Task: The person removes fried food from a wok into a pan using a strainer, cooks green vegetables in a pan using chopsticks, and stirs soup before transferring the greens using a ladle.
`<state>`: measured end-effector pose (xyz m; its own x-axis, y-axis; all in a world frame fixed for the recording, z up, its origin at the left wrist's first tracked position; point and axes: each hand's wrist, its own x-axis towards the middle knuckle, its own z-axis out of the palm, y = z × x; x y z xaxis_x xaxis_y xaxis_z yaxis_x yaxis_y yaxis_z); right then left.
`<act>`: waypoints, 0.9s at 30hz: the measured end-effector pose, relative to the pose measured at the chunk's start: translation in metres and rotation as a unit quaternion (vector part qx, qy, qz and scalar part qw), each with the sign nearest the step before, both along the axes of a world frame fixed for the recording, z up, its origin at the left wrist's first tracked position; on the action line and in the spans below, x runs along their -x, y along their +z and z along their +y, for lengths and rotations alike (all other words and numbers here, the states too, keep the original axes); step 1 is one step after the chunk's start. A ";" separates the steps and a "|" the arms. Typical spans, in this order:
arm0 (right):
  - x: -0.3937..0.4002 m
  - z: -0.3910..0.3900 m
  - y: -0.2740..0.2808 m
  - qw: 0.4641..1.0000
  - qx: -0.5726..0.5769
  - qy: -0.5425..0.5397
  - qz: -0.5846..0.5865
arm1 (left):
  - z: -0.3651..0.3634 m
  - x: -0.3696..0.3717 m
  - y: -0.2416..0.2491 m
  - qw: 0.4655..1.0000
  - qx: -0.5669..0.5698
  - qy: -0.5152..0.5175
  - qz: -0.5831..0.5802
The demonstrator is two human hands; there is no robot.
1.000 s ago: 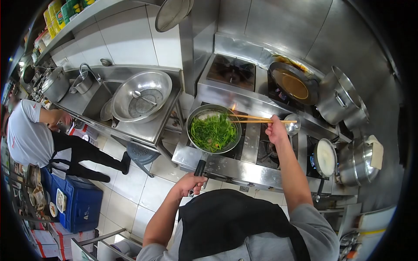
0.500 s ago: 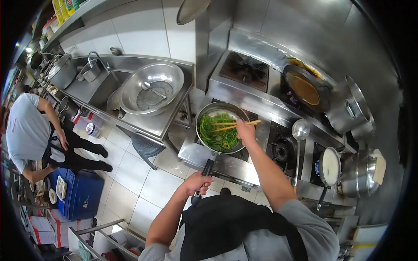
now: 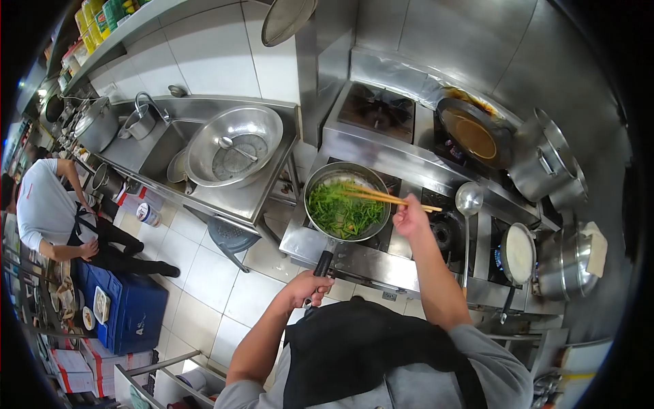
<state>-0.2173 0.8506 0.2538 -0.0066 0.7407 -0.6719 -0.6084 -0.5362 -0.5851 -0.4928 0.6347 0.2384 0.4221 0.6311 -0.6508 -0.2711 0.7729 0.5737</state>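
Green leafy vegetables (image 3: pixel 344 213) fill the pan (image 3: pixel 347 202) in front of you, which sits on the near-left burner of the steel stove (image 3: pixel 381 262). Your left hand (image 3: pixel 308 286) is closed round the pan's black handle (image 3: pixel 321 264), a firm grip at its near end. Your right hand (image 3: pixel 411 217) pinches a pair of long wooden chopsticks (image 3: pixel 381 197), whose tips reach left into the greens while the butt ends stick out to the right past your fingers. As a judgement, the cooking looks midway: the greens are in the pan, glossy and somewhat wilted, with a pale patch at the pan's far edge, but they are not yet out of it, and I see no plate waiting beside the stove, so the stirring and the dishing-up remain. Counting: one pan of greens, two chopsticks, one ladle (image 3: pixel 469 202) lying just right of your hand, one dark wok (image 3: pixel 473 133) with brown liquid on the far-right burner, one small lidded pan (image 3: pixel 518 253) at the near right, and at least two big steel pots (image 3: pixel 545 163) stacked along the right wall. To the left, one wide steel basin (image 3: pixel 235 144) holds one spoon on the sink surface, and one other person (image 3: pixel 48 211) bends over at the far left.
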 end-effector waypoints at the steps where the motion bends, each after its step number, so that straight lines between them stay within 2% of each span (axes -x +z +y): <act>1: -0.010 0.005 0.005 0.999 -0.036 -0.017 -0.003 | 0.000 0.000 0.001 1.000 -0.006 -0.001 -0.006; 2: -0.018 0.009 0.012 0.997 -0.072 -0.033 -0.006 | -0.001 0.001 0.002 1.000 -0.011 -0.003 -0.011; 4: -0.033 0.016 0.031 0.974 -0.118 -0.071 -0.181 | 0.000 0.002 -0.001 1.000 -0.008 0.005 -0.015; 5: -0.035 0.014 0.034 0.974 -0.117 -0.068 -0.181 | -0.001 0.002 -0.003 1.000 -0.005 0.007 -0.022; 6: -0.036 0.014 0.036 0.889 -0.227 0.006 -0.396 | -0.002 0.002 -0.004 1.000 -0.004 0.009 -0.023; 7: -0.036 0.014 0.040 0.740 -0.324 0.081 -0.583 | -0.001 0.002 -0.004 1.000 -0.004 0.009 -0.015; 9: 0.003 -0.003 0.052 0.774 -0.329 0.101 -0.532 | -0.003 0.001 -0.007 1.000 -0.002 0.009 -0.008; 10: 0.018 -0.003 0.040 0.764 -0.341 0.145 -0.528 | -0.002 0.001 -0.010 1.000 0.003 0.013 -0.015; 11: 0.047 -0.018 0.043 0.767 -0.352 0.143 -0.516 | -0.002 0.001 -0.013 1.000 0.008 0.017 -0.022; 13: 0.089 -0.020 0.012 0.792 -0.314 0.190 -0.487 | -0.003 0.000 -0.007 1.000 0.008 0.016 -0.013; 14: 0.105 -0.025 0.001 0.800 -0.328 0.155 -0.477 | -0.003 0.000 -0.006 1.000 0.004 0.015 -0.003; 16: 0.104 -0.021 0.001 0.752 -0.341 0.188 -0.532 | -0.003 0.001 -0.005 1.000 0.007 0.018 -0.005; 17: 0.099 -0.022 0.003 0.752 -0.341 0.188 -0.532 | -0.003 0.001 -0.005 1.000 0.008 0.017 -0.008; 19: 0.082 -0.029 0.012 0.607 -0.423 0.181 -0.647 | -0.003 0.000 -0.004 1.000 0.008 0.018 -0.008; 20: 0.077 -0.037 0.022 0.605 -0.424 0.181 -0.649 | -0.002 0.000 -0.002 1.000 0.007 0.020 -0.005; 23: 0.076 -0.049 0.032 0.686 -0.362 0.256 -0.577 | -0.001 0.002 -0.004 1.000 0.006 0.001 -0.004; 24: 0.082 -0.045 0.031 0.687 -0.360 0.252 -0.578 | -0.001 0.001 -0.003 1.000 0.005 -0.003 -0.004; 26: 0.093 -0.031 0.035 0.642 -0.379 0.232 -0.625 | 0.000 0.000 0.002 1.000 0.009 0.004 0.000; 27: 0.087 -0.030 0.034 0.620 -0.432 0.185 -0.629 | -0.003 -0.002 0.001 1.000 -0.006 -0.001 0.010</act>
